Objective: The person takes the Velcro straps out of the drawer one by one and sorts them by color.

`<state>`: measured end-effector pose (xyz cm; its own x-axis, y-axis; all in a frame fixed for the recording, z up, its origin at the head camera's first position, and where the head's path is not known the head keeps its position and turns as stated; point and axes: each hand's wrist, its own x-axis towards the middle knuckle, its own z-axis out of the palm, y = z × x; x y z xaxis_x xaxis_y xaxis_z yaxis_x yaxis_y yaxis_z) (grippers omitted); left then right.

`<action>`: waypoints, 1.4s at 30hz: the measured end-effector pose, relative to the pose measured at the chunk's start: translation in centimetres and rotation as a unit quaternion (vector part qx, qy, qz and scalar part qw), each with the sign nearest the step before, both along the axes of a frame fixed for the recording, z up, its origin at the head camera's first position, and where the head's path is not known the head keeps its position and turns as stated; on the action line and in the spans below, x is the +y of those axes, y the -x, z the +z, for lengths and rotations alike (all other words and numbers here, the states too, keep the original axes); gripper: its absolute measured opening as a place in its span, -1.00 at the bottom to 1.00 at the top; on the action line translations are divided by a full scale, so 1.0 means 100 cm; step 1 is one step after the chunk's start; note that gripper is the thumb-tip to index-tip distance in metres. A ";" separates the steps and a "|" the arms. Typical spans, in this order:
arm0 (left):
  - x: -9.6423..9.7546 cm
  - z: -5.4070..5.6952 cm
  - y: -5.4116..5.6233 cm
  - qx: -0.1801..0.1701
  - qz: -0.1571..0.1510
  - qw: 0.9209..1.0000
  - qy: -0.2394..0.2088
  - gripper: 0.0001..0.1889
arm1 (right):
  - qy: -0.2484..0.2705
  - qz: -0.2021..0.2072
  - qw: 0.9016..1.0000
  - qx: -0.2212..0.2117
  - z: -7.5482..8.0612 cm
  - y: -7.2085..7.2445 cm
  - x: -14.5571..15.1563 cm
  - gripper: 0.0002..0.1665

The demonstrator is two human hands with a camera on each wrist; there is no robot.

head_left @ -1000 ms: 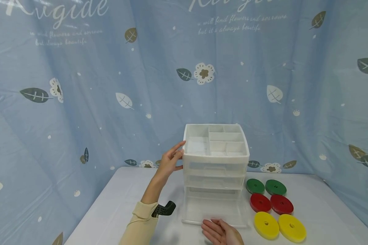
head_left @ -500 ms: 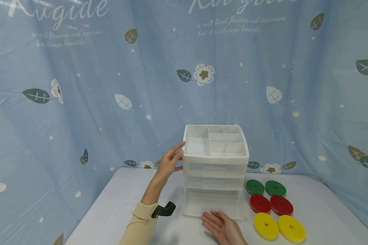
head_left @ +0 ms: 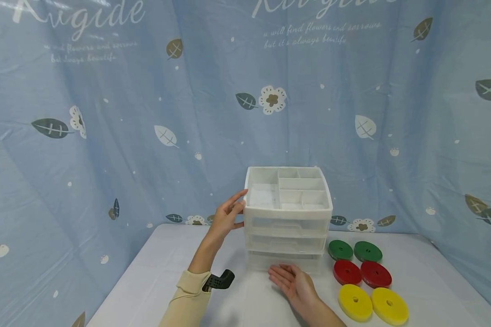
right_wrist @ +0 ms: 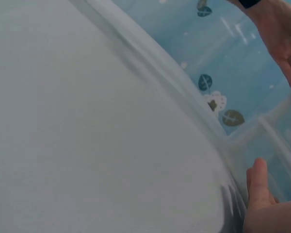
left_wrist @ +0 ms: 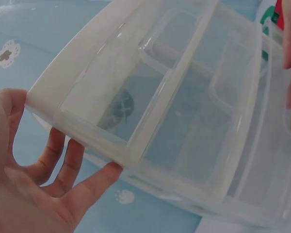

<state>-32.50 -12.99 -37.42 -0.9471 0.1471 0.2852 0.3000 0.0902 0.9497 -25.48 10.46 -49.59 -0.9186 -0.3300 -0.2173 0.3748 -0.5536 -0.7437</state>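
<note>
A white plastic drawer unit (head_left: 288, 213) with clear drawers stands on the table, its top split into small compartments. My left hand (head_left: 226, 218) rests against the unit's upper left side; in the left wrist view its spread fingertips (left_wrist: 104, 177) touch the side wall. At the front, my right hand (head_left: 294, 284) has its fingers extended, palm turned up and inward, against the bottom drawer (head_left: 262, 262). That drawer stands slightly out at most; the fingers hide part of its front. The two drawers above it are pushed in.
Right of the unit lie pairs of discs with centre holes: green discs (head_left: 367, 250), red discs (head_left: 375, 274) and yellow discs (head_left: 389, 305). A white cloth covers the table (head_left: 147, 290). Behind hangs a blue patterned curtain (head_left: 212, 91).
My right hand has moved away from me toward the unit, and the bottom drawer has slid inward with it. The left hand has stayed in place on the unit's side.
</note>
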 end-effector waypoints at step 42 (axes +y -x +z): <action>0.002 0.001 -0.001 -0.003 -0.001 1.000 -0.003 -0.60 | -0.058 0.006 0.998 0.025 -0.002 0.018 0.004 -0.33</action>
